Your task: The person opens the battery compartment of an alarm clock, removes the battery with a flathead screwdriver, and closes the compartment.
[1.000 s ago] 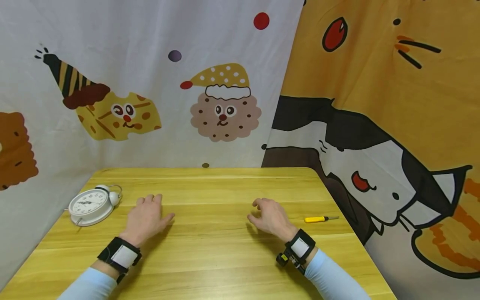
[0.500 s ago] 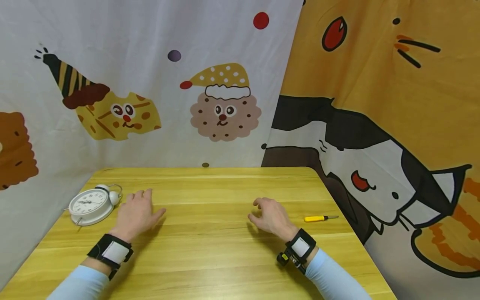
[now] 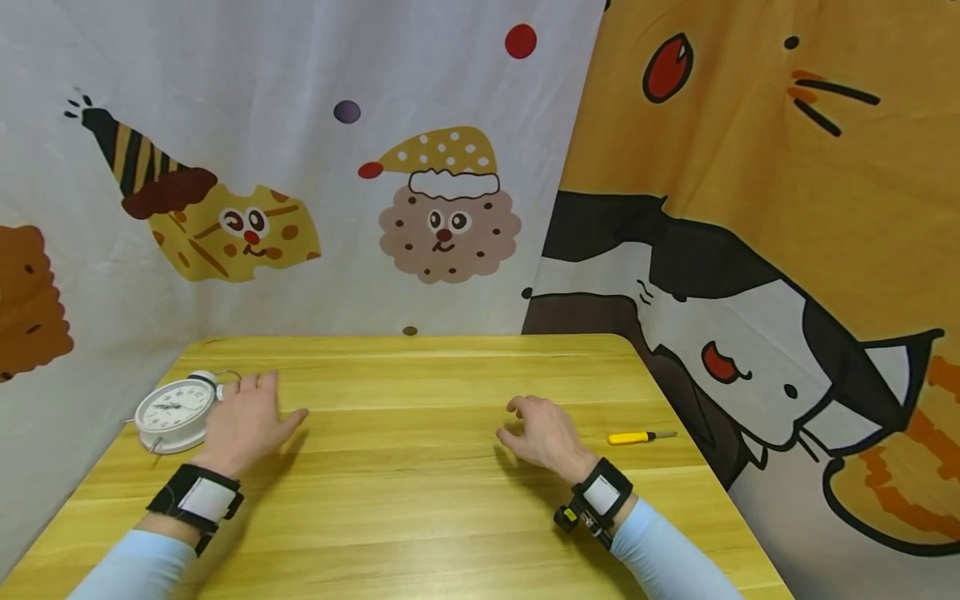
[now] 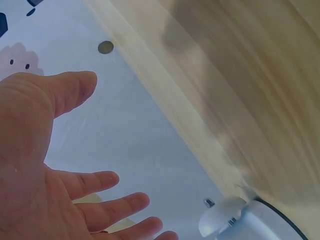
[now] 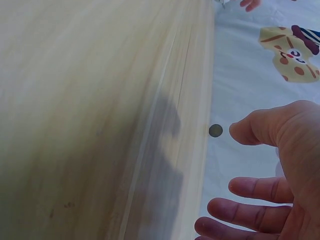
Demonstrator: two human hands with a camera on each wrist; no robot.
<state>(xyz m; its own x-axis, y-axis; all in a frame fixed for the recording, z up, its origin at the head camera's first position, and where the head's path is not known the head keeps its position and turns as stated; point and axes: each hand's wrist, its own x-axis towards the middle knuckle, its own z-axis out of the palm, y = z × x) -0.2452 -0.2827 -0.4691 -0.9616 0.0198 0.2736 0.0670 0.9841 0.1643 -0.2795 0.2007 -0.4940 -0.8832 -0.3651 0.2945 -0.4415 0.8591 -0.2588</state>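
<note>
A white twin-bell alarm clock (image 3: 174, 410) lies face up at the left of the table, part of it hidden behind my left hand (image 3: 243, 423). That hand hovers just right of the clock with fingers extended and thumb out to the side; whether it touches the clock I cannot tell. One bell and part of the clock's body (image 4: 257, 222) show at the lower right of the left wrist view. Over the table's right half, my right hand (image 3: 546, 435) is held with loosely bent fingers and nothing in it. To its right lies a yellow-handled screwdriver (image 3: 633, 437).
The wooden table (image 3: 420, 500) reaches back to a white curtain (image 3: 285, 67) with cartoon prints. An orange curtain with cat drawings (image 3: 742, 167) hangs along the right side. Each wrist wears a black strap, and the sleeves are light blue.
My left hand has moved left across the table to the clock and now covers its right side. The right hand, clock and screwdriver have stayed in place.
</note>
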